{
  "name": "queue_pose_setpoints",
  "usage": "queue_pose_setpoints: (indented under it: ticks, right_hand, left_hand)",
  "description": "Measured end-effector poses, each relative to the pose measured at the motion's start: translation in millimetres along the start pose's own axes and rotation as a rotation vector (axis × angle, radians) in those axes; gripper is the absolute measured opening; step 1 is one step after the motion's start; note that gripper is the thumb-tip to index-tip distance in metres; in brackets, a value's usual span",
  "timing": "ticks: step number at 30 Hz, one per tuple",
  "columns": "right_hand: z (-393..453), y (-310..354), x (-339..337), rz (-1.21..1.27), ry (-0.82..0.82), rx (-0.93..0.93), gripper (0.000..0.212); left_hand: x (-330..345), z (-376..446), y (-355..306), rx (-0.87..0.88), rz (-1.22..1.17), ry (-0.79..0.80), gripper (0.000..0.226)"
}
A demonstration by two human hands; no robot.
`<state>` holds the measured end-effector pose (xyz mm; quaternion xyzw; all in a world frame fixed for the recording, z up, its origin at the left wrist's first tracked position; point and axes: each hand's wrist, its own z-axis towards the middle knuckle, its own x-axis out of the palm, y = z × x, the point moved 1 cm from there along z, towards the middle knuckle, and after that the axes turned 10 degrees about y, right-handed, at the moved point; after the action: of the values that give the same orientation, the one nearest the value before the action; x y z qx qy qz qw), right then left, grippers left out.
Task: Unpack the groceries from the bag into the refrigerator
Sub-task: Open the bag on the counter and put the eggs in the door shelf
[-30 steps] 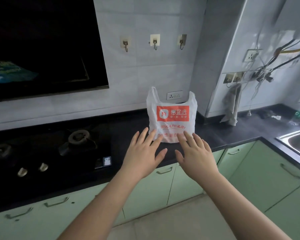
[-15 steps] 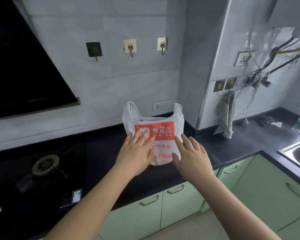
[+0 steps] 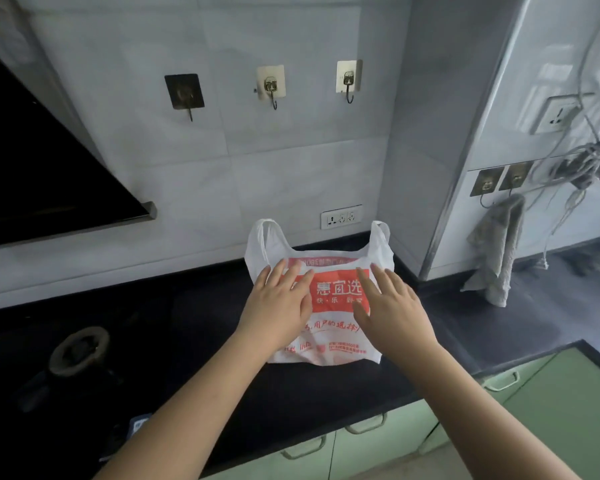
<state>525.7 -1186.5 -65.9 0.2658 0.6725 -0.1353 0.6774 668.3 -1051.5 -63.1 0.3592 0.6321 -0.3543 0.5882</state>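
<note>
A white plastic grocery bag (image 3: 333,289) with a red printed panel stands upright on the black countertop (image 3: 222,358), its two handles sticking up. My left hand (image 3: 279,303) lies with straight fingers against the bag's front left. My right hand (image 3: 388,306), fingers also straight, is at the bag's front right. Neither hand grips the bag. What the bag holds is hidden. No refrigerator is in view.
A gas burner (image 3: 78,349) sits on the dark hob at the left, under a black range hood (image 3: 32,161). Wall hooks (image 3: 274,88) and a socket (image 3: 341,216) are behind the bag. A grey cloth (image 3: 496,258) hangs at the right. Green cabinet doors (image 3: 551,410) run below.
I have come closer to the counter and the view has shifted right. Both hands have moved up the bag's front, from near its base to the red panel.
</note>
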Motion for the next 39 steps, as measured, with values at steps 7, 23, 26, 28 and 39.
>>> queue_pose_setpoints:
  ticks: [7,23,26,28,39]
  right_hand:
    - [69,15,-5,-0.019,0.036,-0.045,0.055]
    - [167,-13,17,-0.155,0.136,-0.137,0.049]
    - [177,-21,17,-0.082,0.191,-0.155,0.048]
    - [179,-30,19,-0.052,0.3,-0.175,0.061]
    - [162,-65,50,-0.04,0.407,-0.207,0.092]
  left_hand:
    - [5,61,33,0.088,-0.074,-0.017,0.051]
    - [28,149,57,0.146,-0.193,-0.046,0.063]
    - [30,151,60,0.112,-0.187,0.009,0.071]
    - [33,150,64,0.092,-0.183,0.067,0.08]
    - [73,119,66,-0.053,-0.259,0.164,0.121]
